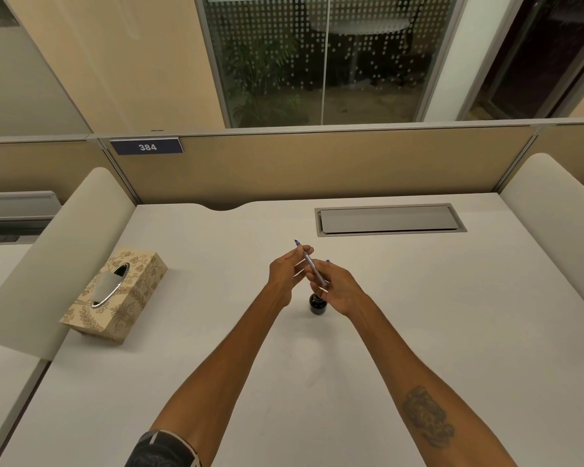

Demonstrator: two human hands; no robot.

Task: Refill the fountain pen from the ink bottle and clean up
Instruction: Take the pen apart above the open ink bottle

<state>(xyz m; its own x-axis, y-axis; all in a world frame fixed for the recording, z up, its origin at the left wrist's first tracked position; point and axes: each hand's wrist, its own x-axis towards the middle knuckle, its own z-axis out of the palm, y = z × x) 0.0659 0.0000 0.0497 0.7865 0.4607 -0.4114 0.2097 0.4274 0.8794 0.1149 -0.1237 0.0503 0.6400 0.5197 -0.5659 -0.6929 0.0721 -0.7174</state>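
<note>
A slim fountain pen (307, 258) with a blue tip is held over the middle of the white desk (418, 315), tip pointing up and away. My left hand (284, 274) pinches its upper part with fingertips. My right hand (338, 288) grips its lower barrel. A small dark ink bottle (316, 305) stands on the desk just below my right hand, partly hidden by it; whether it is capped I cannot tell. A small blue piece (327, 261) peeks out behind my right fingers.
A patterned beige tissue box (129, 298) with a tissue sticking out sits at the left. A grey cable hatch (390, 220) lies flush in the desk at the back right. Padded dividers flank the desk, with a partition panel behind.
</note>
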